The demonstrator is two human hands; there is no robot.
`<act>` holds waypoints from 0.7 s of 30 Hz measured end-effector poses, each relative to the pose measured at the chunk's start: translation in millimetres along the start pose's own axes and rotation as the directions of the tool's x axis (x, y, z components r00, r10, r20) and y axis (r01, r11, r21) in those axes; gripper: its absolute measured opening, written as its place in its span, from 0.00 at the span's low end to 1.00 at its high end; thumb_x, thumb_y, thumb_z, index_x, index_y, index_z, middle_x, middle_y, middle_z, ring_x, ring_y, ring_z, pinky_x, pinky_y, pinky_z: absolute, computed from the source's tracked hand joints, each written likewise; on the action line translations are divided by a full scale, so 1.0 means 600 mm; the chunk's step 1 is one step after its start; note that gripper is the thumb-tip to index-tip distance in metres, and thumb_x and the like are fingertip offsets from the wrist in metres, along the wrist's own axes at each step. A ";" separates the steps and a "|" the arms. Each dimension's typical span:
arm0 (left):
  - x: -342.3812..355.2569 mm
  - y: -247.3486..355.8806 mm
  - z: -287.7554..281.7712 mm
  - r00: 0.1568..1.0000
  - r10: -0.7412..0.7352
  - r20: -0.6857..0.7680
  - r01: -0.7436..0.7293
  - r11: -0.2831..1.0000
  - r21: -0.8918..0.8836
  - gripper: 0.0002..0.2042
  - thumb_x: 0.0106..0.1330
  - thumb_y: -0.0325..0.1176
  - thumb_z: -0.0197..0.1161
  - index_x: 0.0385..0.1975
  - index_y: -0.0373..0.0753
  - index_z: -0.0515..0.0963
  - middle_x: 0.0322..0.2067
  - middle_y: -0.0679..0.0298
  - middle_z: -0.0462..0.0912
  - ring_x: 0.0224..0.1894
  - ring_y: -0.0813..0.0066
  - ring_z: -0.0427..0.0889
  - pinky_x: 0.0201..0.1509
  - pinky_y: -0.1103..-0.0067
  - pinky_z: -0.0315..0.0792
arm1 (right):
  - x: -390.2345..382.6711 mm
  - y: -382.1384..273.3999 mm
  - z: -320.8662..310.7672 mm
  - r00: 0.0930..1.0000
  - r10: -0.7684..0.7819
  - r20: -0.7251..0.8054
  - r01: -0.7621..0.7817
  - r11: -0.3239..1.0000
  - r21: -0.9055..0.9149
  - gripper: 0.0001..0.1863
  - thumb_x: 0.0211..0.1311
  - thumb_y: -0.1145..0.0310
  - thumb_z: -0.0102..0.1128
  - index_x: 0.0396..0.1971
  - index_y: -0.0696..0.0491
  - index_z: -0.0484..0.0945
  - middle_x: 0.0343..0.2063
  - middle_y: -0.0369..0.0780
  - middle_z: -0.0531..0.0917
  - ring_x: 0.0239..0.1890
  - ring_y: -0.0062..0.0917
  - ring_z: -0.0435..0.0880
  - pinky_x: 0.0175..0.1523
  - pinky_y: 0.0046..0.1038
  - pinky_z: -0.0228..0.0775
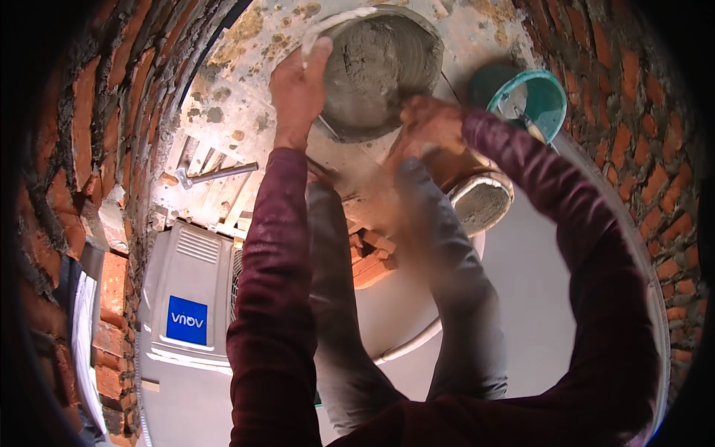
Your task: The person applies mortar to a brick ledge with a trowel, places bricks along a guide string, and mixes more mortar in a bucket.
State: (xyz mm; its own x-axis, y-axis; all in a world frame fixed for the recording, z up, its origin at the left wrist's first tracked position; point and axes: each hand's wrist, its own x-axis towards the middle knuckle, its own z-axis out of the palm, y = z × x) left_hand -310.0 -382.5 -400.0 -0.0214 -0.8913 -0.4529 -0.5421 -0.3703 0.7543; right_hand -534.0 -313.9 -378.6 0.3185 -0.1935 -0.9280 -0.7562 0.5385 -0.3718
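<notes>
Left hand [299,86] grips basin [350,138] on stained surface [246,82] amid brickwork [625,89]; right hand's [434,125] hold unclear.

Bright centre, hazy patch, black rim.

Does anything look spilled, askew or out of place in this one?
Yes, mildly: grey and brown blotches mark the pale surface beside the tub; they look like splashes, though whether fresh or dry I can't tell. A hammer also lies loose by wood strips. Nothing else stands out.
</notes>
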 end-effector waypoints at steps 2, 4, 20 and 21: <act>-0.007 0.001 -0.009 0.995 -0.010 -0.100 -0.007 0.986 -0.169 0.21 0.68 0.51 0.56 0.37 0.35 0.82 0.28 0.55 0.83 0.30 0.68 0.77 0.41 0.75 0.71 | -0.001 -0.013 0.016 0.991 0.076 0.111 -0.123 0.850 0.513 0.07 0.58 0.66 0.55 0.36 0.49 0.77 0.28 0.36 0.77 0.25 0.25 0.75 0.28 0.30 0.69; -0.013 -0.020 -0.019 0.990 -0.115 -0.086 0.100 0.981 -0.164 0.21 0.69 0.49 0.55 0.37 0.33 0.81 0.28 0.56 0.83 0.30 0.71 0.77 0.40 0.75 0.71 | -0.003 -0.024 0.019 0.935 -0.084 0.343 -0.267 0.468 0.842 0.06 0.62 0.68 0.51 0.38 0.51 0.73 0.22 0.31 0.68 0.14 0.15 0.65 0.15 0.22 0.56; -0.064 0.011 0.013 0.978 -0.030 -0.206 -0.032 0.956 -0.291 0.30 0.67 0.56 0.54 0.48 0.28 0.74 0.39 0.44 0.81 0.43 0.55 0.79 0.50 0.69 0.69 | -0.111 -0.067 -0.053 0.951 0.304 -0.062 -0.235 0.835 0.497 0.22 0.72 0.53 0.38 0.44 0.58 0.71 0.21 0.42 0.76 0.15 0.29 0.75 0.24 0.31 0.70; -0.057 0.021 0.018 0.987 -0.063 -0.148 0.017 0.955 -0.295 0.29 0.67 0.55 0.54 0.47 0.28 0.74 0.38 0.45 0.81 0.42 0.56 0.79 0.49 0.69 0.69 | -0.072 -0.026 -0.049 0.979 0.131 -0.157 -0.092 0.968 0.232 0.22 0.72 0.53 0.39 0.46 0.58 0.71 0.22 0.43 0.77 0.14 0.30 0.76 0.23 0.31 0.71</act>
State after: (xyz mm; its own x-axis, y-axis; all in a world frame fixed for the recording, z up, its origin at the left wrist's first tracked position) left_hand -325.4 -353.7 -380.0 0.1376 -0.8949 -0.4245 -0.2709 -0.4462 0.8529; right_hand -553.0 -338.1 -333.4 0.1234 -0.2476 -0.9610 -0.6288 0.7297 -0.2687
